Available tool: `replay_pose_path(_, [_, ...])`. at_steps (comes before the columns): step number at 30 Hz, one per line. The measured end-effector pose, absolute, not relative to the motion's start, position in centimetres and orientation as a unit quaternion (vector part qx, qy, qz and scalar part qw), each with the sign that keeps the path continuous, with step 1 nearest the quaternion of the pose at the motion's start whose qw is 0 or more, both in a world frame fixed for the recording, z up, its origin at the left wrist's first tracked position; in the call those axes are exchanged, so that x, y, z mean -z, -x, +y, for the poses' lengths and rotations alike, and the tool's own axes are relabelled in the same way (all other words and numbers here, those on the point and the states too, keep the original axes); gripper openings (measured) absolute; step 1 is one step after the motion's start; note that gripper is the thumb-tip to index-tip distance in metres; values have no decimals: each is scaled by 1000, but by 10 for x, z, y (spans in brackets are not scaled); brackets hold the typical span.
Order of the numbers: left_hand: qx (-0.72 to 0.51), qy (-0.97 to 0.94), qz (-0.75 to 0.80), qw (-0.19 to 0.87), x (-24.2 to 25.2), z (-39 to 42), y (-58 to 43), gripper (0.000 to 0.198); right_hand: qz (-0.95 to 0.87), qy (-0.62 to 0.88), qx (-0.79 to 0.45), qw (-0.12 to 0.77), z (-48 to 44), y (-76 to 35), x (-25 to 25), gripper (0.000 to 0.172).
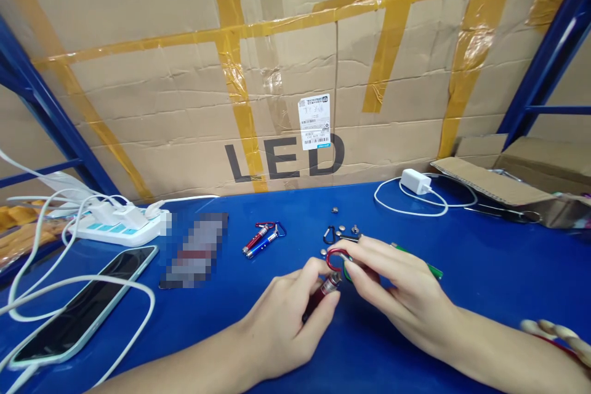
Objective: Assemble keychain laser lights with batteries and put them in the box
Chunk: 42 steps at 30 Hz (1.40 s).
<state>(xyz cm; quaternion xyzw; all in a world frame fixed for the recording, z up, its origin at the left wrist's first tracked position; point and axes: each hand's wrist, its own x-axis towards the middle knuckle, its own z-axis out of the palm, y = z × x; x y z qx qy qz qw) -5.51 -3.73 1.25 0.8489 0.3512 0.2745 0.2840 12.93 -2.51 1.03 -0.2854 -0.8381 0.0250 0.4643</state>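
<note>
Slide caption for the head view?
Left hand grips a red tube; right hand holds a red carabiner near its end.

My left hand (295, 317) grips a dark-red tube (316, 303); my right hand (406, 286) holds a red clip (329, 258) near its silver end. Beyond, a red penlight (257, 239) and a blue penlight (263, 246) lie together on the counter (295, 212).

Just above the desk (198, 314), a person's left hand (293, 314) curls into a grip, thumb extended; the right hand (406, 286) arches palm-down, thumb and fingers drawn into a pinch. Both bare forearms (198, 357) slant inward over the desk's near side.
</note>
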Motion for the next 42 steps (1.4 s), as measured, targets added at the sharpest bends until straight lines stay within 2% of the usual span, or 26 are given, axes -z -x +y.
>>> replay_pose_path(25, [-286, -823, 378, 313, -14, -36, 58, 15, -849, 308, -83, 422, -19, -130, -3, 21])
replay_pose_path(30, [-296, -819, 441, 215, -7, -31, 57, 8, -859, 349, -113, 357, -14, -132, -5, 29])
replay_pose_path(34, [-229, -828, 501, 107, -6, -24, 59, 14, -857, 384, -132, 317, -8, -136, -4, 33])
replay_pose_path(37, [-156, -825, 542, 21, -9, -18, 63, 14, -855, 392, -116, 319, -2, -142, -4, 37])
replay_pose_path(42, [-116, -802, 586, -17, -11, -7, 70, 15, -856, 418, -26, 305, 9, -153, -13, 26])
